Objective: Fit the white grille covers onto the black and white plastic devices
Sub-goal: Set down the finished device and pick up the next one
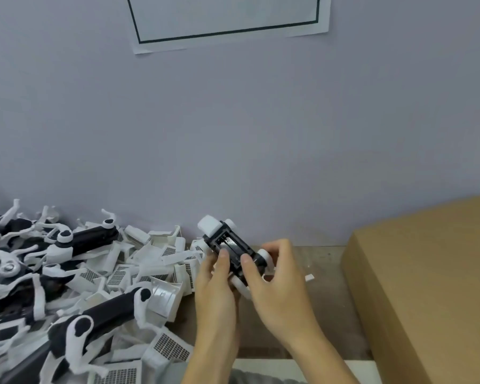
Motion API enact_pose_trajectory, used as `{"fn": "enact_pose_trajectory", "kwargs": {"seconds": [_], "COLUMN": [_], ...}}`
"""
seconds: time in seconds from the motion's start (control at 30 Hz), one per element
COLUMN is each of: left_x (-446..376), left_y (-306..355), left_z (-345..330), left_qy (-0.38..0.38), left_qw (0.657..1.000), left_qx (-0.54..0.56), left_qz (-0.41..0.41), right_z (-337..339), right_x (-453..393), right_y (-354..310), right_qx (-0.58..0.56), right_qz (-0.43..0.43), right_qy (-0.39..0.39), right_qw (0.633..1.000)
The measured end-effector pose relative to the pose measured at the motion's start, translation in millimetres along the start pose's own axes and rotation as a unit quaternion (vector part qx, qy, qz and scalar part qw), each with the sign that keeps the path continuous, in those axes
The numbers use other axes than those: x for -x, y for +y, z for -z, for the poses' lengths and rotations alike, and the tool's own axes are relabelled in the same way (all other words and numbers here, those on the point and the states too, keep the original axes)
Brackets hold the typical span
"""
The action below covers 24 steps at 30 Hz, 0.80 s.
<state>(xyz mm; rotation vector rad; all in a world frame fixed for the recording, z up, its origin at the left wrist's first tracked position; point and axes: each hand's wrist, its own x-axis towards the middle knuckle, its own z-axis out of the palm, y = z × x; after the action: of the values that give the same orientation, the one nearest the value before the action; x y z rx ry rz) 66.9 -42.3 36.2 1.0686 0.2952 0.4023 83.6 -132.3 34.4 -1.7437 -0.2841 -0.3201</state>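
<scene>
both hands, left (215, 284) and right (275, 275), clamp one device (233, 246) over the bench (324, 275); covers (139, 270) piled at 9 o'clock, box (427, 273) at 3 o'clock

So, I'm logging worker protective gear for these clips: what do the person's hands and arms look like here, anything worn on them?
Nothing worn that shows. The left hand and the right hand are bare, without gloves, and both forearms are bare down to the bottom edge of the picture. No rings, watch or wristband can be seen. Fingernails look short and plain.
</scene>
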Motion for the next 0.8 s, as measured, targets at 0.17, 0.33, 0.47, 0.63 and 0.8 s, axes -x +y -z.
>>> {"fn": "enact_pose_trajectory", "kwargs": {"seconds": [0.17, 0.33, 0.47, 0.63, 0.8], "left_x": [-2, 1, 3, -1, 0], "left_y": [-4, -6, -11, -19, -25], "left_z": [3, -1, -6, -7, -9], "left_qy": [-0.027, -0.066, -0.112, -0.124, -0.138], "left_qw": [0.994, 0.995, 0.992, 0.992, 0.989], "left_qx": [0.095, 0.069, 0.051, 0.033, -0.041], "left_qz": [0.043, 0.039, 0.017, 0.003, -0.027], "right_z": [5, 11, 18, 17, 17], "right_x": [12, 31, 30, 17, 12], "right_y": [3, 9, 19, 27, 28], "right_qx": [0.097, 0.074, 0.076, 0.062, 0.071], "right_qz": [0.012, 0.004, -0.018, -0.052, -0.047], "right_qy": [-0.011, -0.023, -0.036, -0.028, -0.002], "right_qw": [0.995, 0.997, 0.996, 0.996, 0.996]}}
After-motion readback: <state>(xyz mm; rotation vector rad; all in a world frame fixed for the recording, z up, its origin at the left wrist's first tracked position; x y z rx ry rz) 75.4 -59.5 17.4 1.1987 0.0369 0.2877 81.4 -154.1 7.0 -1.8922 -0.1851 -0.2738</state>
